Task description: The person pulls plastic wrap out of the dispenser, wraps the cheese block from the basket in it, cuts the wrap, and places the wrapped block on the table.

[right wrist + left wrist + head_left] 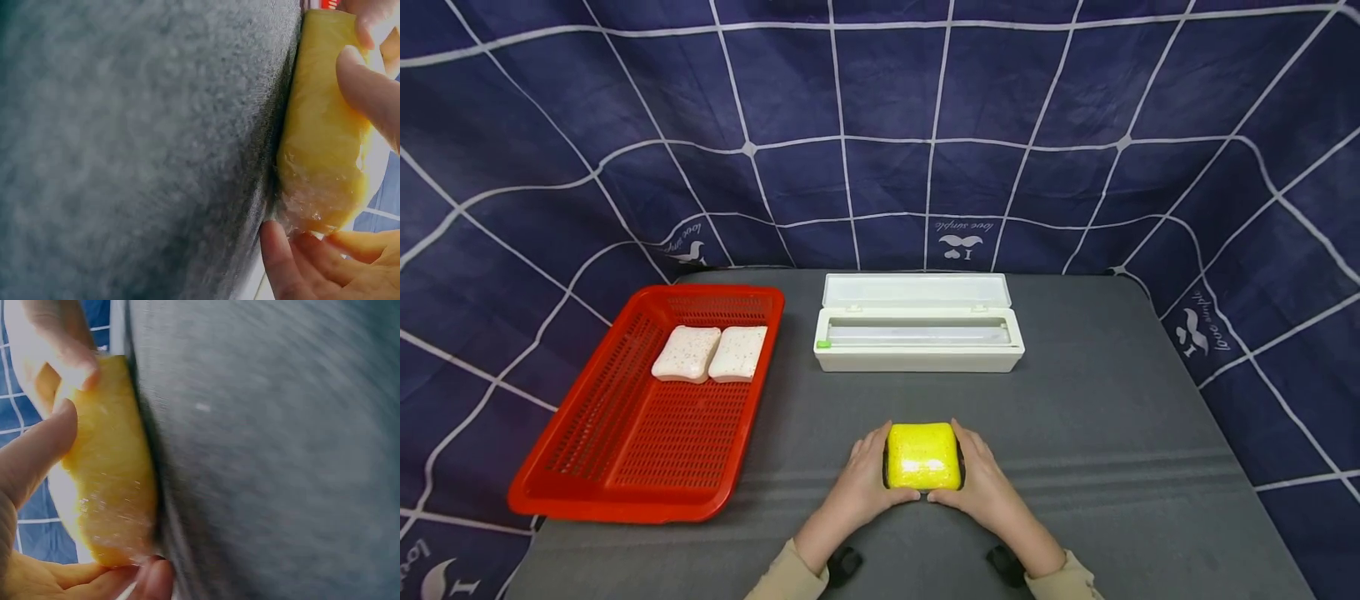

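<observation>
A yellow block (923, 456) with rounded corners lies on the grey table in front of the person. Clear plastic film covers it, shiny on top and wrinkled at its end in the left wrist view. The left hand (867, 477) holds its left side, and the right hand (983, 482) holds its right side. Both thumbs press the near edge, close together, while the other fingers reach round the ends. In the right wrist view, fingertips (279, 253) touch the crumpled film low on the block. The block's underside is hidden.
Behind the hands stands a white film dispenser (917, 360) with its lid raised and a green slider at its left. At the left, a red plastic basket (700, 505) holds two white speckled, bread-slice-shaped pieces (687, 353). A blue checked cloth (887, 100) surrounds the table's back and sides.
</observation>
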Available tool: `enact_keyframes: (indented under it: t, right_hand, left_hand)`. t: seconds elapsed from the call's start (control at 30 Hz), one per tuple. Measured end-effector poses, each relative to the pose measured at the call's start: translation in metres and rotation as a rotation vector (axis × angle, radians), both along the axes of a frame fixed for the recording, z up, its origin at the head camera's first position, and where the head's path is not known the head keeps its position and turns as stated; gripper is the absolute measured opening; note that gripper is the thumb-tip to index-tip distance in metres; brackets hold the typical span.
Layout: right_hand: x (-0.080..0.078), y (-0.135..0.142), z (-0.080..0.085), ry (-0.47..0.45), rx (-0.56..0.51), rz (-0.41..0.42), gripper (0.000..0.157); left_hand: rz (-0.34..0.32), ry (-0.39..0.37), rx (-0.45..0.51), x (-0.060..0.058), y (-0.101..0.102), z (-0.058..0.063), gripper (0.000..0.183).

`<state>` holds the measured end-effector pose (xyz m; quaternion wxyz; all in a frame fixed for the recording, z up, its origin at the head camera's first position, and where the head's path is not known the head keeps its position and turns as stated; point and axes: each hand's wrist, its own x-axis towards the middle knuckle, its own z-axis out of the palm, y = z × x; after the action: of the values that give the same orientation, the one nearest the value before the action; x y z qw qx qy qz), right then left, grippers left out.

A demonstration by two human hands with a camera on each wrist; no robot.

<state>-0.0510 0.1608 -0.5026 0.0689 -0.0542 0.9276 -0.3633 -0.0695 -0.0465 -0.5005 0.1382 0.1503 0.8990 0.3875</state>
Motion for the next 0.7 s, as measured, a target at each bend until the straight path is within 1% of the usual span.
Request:
enact_keyframes:
  t: [0.1,0.13,0.2,0.37,0.5,0.6,0.7]
  right_hand:
    - [-0.001,-0.002,-0.001,0.027,-0.01,0.005,0.116]
    - [-0.002,-0.003,-0.001,0.036,-0.014,0.007,0.117]
    - [-0.002,-0.004,-0.002,0.049,-0.019,0.01,0.119]
    - [-0.004,-0.008,-0.003,0.064,-0.017,0.003,0.117]
    - [-0.005,-0.008,-0.002,0.066,-0.034,-0.026,0.11]
    - [-0.008,0.001,0.001,0.061,-0.038,-0.06,0.107]
    - [-0.012,0.02,0.006,0.059,-0.05,-0.1,0.107]
  left_hand:
    - [0.024,-0.037,0.025,0.001,-0.003,0.003,0.111]
    - [0.042,-0.05,0.041,0.001,-0.004,0.005,0.111]
    - [0.083,-0.049,0.068,0.001,-0.007,0.009,0.109]
    - [0.194,-0.007,0.109,-0.001,-0.016,0.018,0.089]
    - [0.244,0.01,0.134,-0.002,-0.02,0.021,0.077]
    - [0.266,0.019,0.154,-0.003,-0.022,0.021,0.073]
    - [0.287,0.035,0.162,-0.004,-0.023,0.021,0.07]
